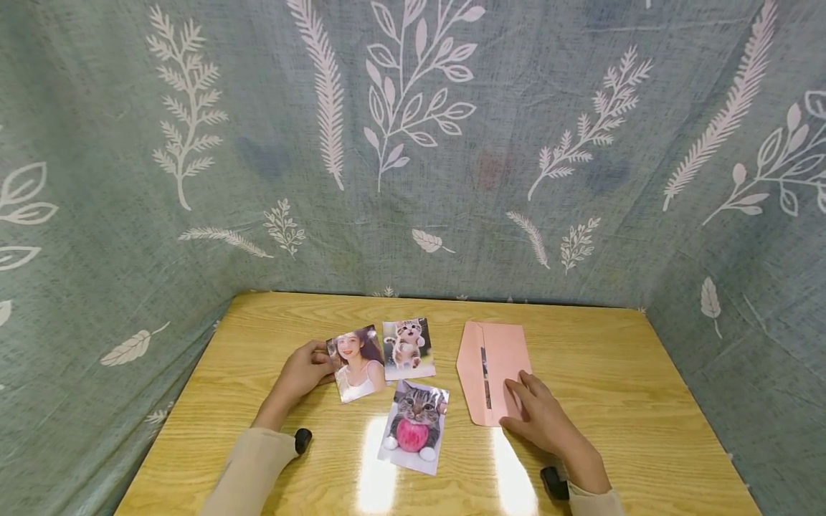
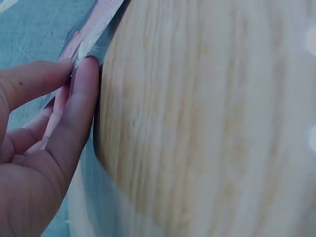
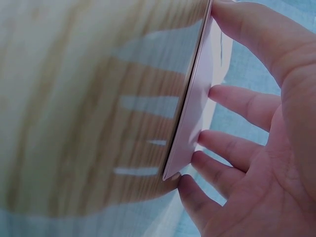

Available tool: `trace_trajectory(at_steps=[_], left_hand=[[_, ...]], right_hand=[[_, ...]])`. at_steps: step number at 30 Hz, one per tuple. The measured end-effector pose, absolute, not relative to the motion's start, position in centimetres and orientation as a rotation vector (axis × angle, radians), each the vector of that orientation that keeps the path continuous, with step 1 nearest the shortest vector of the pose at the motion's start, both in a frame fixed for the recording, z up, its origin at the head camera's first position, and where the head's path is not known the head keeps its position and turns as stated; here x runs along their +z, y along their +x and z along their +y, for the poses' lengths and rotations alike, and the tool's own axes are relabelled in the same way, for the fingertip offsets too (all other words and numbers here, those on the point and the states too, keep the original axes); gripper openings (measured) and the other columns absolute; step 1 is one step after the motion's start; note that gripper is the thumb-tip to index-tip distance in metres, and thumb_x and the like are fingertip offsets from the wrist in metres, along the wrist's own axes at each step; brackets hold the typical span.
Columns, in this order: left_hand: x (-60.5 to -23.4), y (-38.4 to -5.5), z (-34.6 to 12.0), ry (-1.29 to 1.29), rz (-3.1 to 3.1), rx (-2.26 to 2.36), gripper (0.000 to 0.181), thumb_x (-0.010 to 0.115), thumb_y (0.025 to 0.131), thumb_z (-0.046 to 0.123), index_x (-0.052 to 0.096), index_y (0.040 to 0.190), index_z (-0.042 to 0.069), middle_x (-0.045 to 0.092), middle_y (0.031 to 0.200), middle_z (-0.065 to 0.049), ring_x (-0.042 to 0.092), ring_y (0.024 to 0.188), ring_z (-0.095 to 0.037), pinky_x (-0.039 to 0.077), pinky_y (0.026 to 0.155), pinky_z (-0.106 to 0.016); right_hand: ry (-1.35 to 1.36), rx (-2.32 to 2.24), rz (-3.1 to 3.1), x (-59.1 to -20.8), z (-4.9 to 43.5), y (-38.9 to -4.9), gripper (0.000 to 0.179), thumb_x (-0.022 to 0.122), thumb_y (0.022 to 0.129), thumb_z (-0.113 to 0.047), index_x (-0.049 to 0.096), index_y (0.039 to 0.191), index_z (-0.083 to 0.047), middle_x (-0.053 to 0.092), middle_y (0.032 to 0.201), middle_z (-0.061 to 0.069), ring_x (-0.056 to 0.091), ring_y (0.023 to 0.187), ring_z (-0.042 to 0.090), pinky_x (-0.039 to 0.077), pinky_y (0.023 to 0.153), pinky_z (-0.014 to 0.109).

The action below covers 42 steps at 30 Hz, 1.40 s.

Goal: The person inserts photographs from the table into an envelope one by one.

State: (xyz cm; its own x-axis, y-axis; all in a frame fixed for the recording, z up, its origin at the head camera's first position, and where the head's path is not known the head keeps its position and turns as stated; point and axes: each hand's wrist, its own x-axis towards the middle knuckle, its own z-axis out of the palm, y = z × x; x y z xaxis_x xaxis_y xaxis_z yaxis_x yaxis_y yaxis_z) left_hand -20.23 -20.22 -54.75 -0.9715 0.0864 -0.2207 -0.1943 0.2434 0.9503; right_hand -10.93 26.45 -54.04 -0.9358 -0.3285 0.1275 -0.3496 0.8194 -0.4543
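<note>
My left hand pinches the left edge of a photo of a person in a white top. In the left wrist view the thumb and a finger meet at the edge of that photo, just over the tabletop. To its right lies a photo of a kitten. Nearer me is a photo of a tabby cat with a round red thing. My right hand rests spread fingertips on the lower right of a pink envelope. The envelope's flap points left, and a strip of a picture shows through its opening.
The wooden table ends at a grey-green leaf-patterned cloth behind it and at both sides. Bright reflections lie on the tabletop near its front. A black wrist device sits at the left sleeve and another at the right.
</note>
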Motion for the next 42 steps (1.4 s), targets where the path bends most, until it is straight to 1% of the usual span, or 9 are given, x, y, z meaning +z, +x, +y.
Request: trace_trajectory(at_steps=[6,13,20,24,28,32,35,42], left_hand=[[-54.7,-19.9,-20.5,-0.140,2.172,1.937,0.048,0.060,0.096,-0.006,0.041,0.140,-0.010,0.061,0.106,-0.021,0.067,0.087,-0.020,0.061,0.077,-0.037],[-53.8,-19.8,-21.0,-0.163,2.191,1.987,0.047,0.059,0.098,-0.004,0.042,0.142,-0.009,0.056,0.110,-0.019,0.066,0.093,-0.016,0.060,0.081,-0.038],[-52.7,-19.7,-21.5,-0.165,2.212,2.006,0.046,0.057,0.099,-0.003,0.043,0.143,-0.008,0.052,0.116,-0.021,0.066,0.090,-0.015,0.059,0.083,-0.042],[-51.9,-19.6,-21.5,-0.135,2.230,1.998,0.047,0.059,0.099,-0.001,0.043,0.142,-0.010,0.050,0.118,-0.023,0.067,0.087,-0.015,0.058,0.083,-0.043],[-51.0,-19.5,-21.0,-0.117,2.226,2.018,0.046,0.059,0.098,-0.002,0.044,0.141,-0.012,0.051,0.117,-0.024,0.067,0.083,-0.015,0.057,0.085,-0.047],[-50.5,-19.4,-20.2,-0.108,2.212,2.013,0.045,0.061,0.098,-0.001,0.046,0.139,-0.011,0.051,0.118,-0.022,0.067,0.083,-0.015,0.057,0.086,-0.048],[-50.5,-19.5,-19.4,-0.081,2.204,2.001,0.045,0.062,0.098,0.000,0.047,0.139,-0.010,0.051,0.118,-0.022,0.068,0.084,-0.017,0.057,0.086,-0.048],[-50.8,-19.8,-17.4,0.008,2.219,1.987,0.041,0.064,0.096,0.000,0.051,0.134,-0.011,0.056,0.114,-0.023,0.069,0.081,-0.020,0.056,0.084,-0.052]], right_hand=[[0.555,0.773,-2.958,-54.1,26.5,-10.9,0.069,0.083,0.084,-0.027,0.054,0.138,0.005,0.041,0.143,0.037,0.037,0.132,0.054,0.040,0.101,0.066],[0.521,0.778,-2.994,-54.0,26.5,-10.9,0.070,0.082,0.085,-0.029,0.053,0.140,0.003,0.040,0.145,0.035,0.035,0.135,0.053,0.039,0.102,0.065],[0.513,0.776,-2.998,-53.9,26.5,-10.9,0.070,0.082,0.085,-0.030,0.053,0.140,0.003,0.039,0.145,0.035,0.034,0.135,0.053,0.038,0.103,0.065],[0.517,0.772,-2.997,-53.8,26.5,-10.9,0.070,0.082,0.085,-0.030,0.053,0.139,0.003,0.040,0.145,0.035,0.035,0.135,0.053,0.038,0.103,0.065],[0.501,0.770,-3.021,-53.7,26.5,-10.9,0.071,0.082,0.085,-0.031,0.053,0.140,0.002,0.039,0.145,0.035,0.035,0.135,0.053,0.037,0.104,0.065],[0.480,0.778,-3.042,-53.5,26.4,-10.9,0.071,0.082,0.084,-0.031,0.053,0.140,0.002,0.038,0.147,0.035,0.034,0.136,0.053,0.036,0.105,0.066],[0.485,0.769,-3.041,-53.6,26.4,-11.0,0.071,0.082,0.085,-0.031,0.053,0.140,0.002,0.038,0.147,0.035,0.034,0.136,0.053,0.036,0.104,0.066],[0.481,0.777,-3.042,-53.7,26.4,-11.1,0.071,0.082,0.084,-0.030,0.053,0.140,0.002,0.038,0.147,0.035,0.034,0.135,0.054,0.036,0.103,0.067]])
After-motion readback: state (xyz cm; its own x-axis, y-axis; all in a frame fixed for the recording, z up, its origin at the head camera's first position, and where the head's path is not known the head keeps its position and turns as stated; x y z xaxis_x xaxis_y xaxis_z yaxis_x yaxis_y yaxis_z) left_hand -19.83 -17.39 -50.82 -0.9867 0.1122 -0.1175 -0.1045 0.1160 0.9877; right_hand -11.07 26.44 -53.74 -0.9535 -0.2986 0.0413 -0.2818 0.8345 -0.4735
